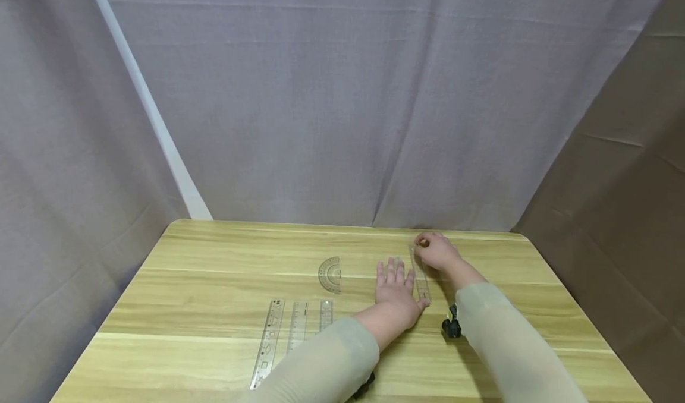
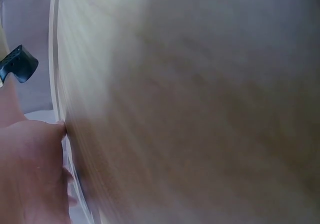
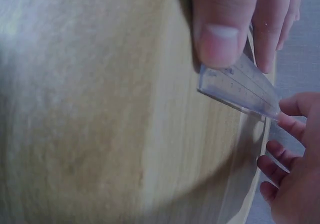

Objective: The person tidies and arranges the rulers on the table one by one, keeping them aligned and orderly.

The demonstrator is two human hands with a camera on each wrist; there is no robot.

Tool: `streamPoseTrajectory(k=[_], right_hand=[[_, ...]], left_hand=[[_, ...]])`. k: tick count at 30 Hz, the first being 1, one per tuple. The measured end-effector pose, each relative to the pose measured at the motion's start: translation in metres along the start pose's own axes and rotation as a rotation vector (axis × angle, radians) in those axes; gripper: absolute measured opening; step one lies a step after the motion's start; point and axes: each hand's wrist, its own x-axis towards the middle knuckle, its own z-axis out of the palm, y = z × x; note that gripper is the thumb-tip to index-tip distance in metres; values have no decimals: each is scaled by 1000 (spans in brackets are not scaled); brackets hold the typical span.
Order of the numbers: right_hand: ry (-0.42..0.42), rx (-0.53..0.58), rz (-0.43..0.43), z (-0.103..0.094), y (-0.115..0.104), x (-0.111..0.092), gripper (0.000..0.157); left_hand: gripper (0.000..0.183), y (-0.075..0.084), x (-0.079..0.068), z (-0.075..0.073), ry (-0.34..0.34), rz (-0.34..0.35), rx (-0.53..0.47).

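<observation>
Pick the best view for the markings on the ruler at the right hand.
Right wrist: the ruler is close up, its scale marks visible. Head shows nearly its full length, between the right hand and left hand, but small, marks barely discernible. Left wrist: no part of it clearly identifiable.

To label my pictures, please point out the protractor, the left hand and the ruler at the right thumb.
Semicircular protractor [image 1: 329, 275], head view, middle of its face.
Left hand [image 1: 396, 296], head view, its back.
Transparent ruler [image 3: 241, 88], right wrist view, its marked face.

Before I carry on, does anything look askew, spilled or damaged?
Nothing stands out. The protractor lies flat beyond three rulers in a row, the right hand holds another ruler, and no spill or damage shows.
</observation>
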Motion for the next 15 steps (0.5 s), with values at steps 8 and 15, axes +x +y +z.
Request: streamPoseTrajectory(k=[8, 15], right_hand=[[-3, 175, 27, 0, 2, 3, 31], [-17, 355, 41, 2, 3, 4, 31]], left_hand=[[82, 1, 1, 0, 7, 6, 17], [82, -1, 1, 0, 11, 5, 9]])
